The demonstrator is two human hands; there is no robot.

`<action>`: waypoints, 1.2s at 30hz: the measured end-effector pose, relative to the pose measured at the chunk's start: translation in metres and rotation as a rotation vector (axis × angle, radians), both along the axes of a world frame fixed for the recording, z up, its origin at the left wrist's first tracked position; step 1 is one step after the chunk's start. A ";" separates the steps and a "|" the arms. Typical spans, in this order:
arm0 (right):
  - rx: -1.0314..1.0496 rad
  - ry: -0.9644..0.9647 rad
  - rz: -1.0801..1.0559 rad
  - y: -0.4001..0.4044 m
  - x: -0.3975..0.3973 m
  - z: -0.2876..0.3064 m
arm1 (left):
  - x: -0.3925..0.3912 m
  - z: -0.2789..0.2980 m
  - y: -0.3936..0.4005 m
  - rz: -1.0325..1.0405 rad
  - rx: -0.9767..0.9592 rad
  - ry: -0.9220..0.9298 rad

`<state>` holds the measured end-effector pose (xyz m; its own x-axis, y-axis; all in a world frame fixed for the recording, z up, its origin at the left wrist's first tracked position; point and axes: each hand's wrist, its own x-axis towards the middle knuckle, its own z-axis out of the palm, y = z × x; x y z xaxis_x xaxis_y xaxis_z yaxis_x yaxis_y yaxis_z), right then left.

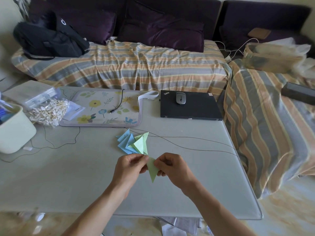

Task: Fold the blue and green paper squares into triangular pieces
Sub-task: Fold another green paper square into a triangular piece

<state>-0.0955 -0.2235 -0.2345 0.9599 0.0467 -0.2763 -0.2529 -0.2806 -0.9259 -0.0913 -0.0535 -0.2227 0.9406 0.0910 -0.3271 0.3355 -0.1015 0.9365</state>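
Observation:
A green paper piece (152, 169), folded into a narrow triangle that points down toward me, is held above the grey table (68, 176). My left hand (130, 167) pinches its upper left edge and my right hand (172, 166) pinches its upper right edge. Just beyond my hands lies a pile of folded triangles: blue pieces (125, 142) on the left and green pieces (140, 143) on the right, overlapping one another.
A closed black laptop (189, 108) with a grey mouse (180, 97) lies at the back right. A floral mat (102, 108) with a cable, a bag of cotton swabs (49, 111) and a pale bin (13, 132) stand at the left. Thin wires (187, 142) cross the table behind the pile.

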 end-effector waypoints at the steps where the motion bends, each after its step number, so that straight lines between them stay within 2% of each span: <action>1: -0.006 -0.005 -0.005 0.000 0.000 0.000 | 0.000 0.000 0.000 -0.020 -0.005 0.006; 6: -0.001 -0.020 -0.019 -0.001 0.000 0.000 | -0.002 -0.003 0.000 -0.120 0.033 0.007; 13: 0.049 -0.007 0.032 0.000 -0.001 0.002 | -0.001 0.003 -0.001 -0.056 0.055 0.028; 16: 0.056 -0.015 0.042 0.000 -0.001 0.002 | -0.001 -0.001 0.001 -0.071 0.107 -0.020; 22: 0.013 -0.043 -0.064 -0.001 0.001 0.003 | -0.004 -0.001 -0.002 -0.194 0.056 0.017; 26: 0.009 -0.039 -0.068 -0.001 0.000 0.002 | -0.004 0.002 -0.001 -0.181 0.055 0.038; 31: 0.021 -0.037 -0.086 -0.001 0.001 0.003 | -0.003 0.009 -0.003 -0.241 -0.080 0.100; 36: 0.051 -0.022 -0.071 0.000 0.001 0.003 | 0.005 0.004 0.000 -0.046 -0.279 0.175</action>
<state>-0.0942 -0.2240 -0.2313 0.9672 -0.0086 -0.2538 -0.2496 -0.2149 -0.9442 -0.0860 -0.0533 -0.2182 0.8689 -0.0663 -0.4905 0.4949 0.1323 0.8588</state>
